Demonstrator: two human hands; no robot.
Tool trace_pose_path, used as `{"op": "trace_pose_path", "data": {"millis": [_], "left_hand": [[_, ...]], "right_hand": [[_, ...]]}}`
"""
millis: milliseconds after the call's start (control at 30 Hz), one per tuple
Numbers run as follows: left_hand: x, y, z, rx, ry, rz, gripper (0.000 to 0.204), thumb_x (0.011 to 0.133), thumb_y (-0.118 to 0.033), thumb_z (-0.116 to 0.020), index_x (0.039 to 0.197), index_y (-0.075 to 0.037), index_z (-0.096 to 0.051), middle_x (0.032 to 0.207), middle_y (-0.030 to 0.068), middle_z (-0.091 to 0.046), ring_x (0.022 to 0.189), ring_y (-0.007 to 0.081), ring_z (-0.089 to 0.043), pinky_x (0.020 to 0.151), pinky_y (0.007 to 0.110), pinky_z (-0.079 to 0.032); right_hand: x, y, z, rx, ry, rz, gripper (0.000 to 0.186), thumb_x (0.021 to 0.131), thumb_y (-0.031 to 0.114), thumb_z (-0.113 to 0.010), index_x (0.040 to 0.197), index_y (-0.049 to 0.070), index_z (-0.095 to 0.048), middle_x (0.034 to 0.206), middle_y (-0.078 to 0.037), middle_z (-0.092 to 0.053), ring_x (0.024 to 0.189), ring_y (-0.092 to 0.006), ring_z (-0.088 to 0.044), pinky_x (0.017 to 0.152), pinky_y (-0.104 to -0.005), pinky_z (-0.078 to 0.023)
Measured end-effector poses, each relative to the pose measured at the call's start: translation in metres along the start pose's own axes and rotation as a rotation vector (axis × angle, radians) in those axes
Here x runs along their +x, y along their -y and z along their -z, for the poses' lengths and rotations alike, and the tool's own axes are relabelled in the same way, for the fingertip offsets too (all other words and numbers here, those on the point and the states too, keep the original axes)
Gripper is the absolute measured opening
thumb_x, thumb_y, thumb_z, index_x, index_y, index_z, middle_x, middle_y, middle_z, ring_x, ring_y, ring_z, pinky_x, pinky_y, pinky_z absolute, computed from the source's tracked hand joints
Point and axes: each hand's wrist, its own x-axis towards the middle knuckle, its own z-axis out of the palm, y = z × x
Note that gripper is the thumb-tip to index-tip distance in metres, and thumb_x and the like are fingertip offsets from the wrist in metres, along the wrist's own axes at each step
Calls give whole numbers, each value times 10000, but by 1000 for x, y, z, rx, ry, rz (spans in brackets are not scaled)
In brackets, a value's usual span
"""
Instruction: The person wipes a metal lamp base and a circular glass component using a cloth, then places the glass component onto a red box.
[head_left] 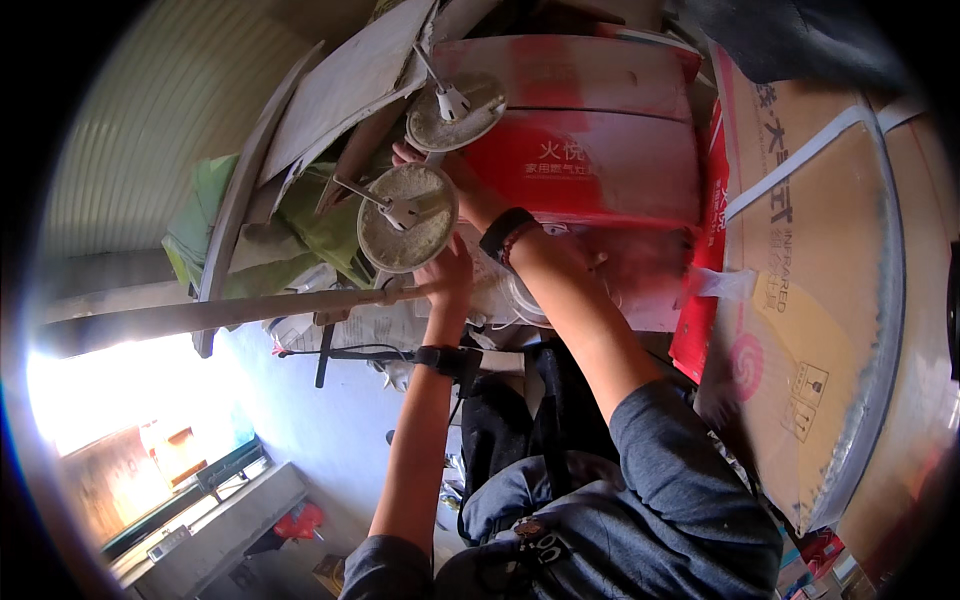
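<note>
Two dusty round white discs (420,250) (470,118), each with a metal rod on a white mount, appear joined by a pale piece between them. My left hand (448,272) is closed at the underside of the lower disc, its fingertips partly hidden. Higher up, my right hand (455,178) reaches behind the lower disc, with fingers curled round the fixture just below the upper disc. A long wooden bar (200,317) crosses left from near my left hand. A black band with a cable sits on my left wrist.
Red cartons (600,160) are stacked ahead, with a tall strapped brown carton (800,300) on the right. Board sheets (340,90), green cloth (195,230) and corrugated panelling (140,170) fill the upper left. A bright opening (100,390) and a ledge (210,530) lie lower left.
</note>
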Motion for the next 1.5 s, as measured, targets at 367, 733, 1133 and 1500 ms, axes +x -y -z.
{"op": "trace_pose_path", "data": {"millis": [367, 733, 1133, 1500], "left_hand": [[-3, -9, 3, 20, 142, 66, 427, 744, -258, -567, 1056, 30, -523, 1036, 240, -537, 965, 392, -508, 811, 459, -403], [9, -10, 4, 9, 283, 7, 558, 733, -329, -627, 1122, 9, -413, 1042, 226, -523, 1019, 386, -474, 855, 459, -360], [21, -26, 3, -98, 141, -136, 432, 692, -126, -551, 1109, -38, -477, 1051, 199, -527, 982, 361, -503, 827, 451, -402], [-1, -40, 5, 210, 109, -142, 568, 788, -242, -499, 1272, -12, -309, 1241, 159, -427, 1160, 282, -409, 965, 378, -312]], "right_hand": [[-1, 48, 20, 850, -268, -261, 596, 795, 331, -498, 1281, 25, -337, 1326, -163, -331, 1244, -312, -281, 1031, -446, -204], [-8, 45, 42, -645, -77, -89, 520, 734, 329, -546, 1159, 33, -499, 1243, -166, -429, 1189, -322, -346, 1012, -427, -232], [-16, 35, 56, -808, -165, -342, 452, 784, 288, -515, 1059, -70, -529, 1137, -243, -491, 1113, -332, -417, 935, -405, -312], [-25, 54, 56, -1081, -138, -481, 620, 817, 397, -471, 1178, -104, -423, 1203, -254, -445, 1140, -341, -394, 943, -387, -315]]}}
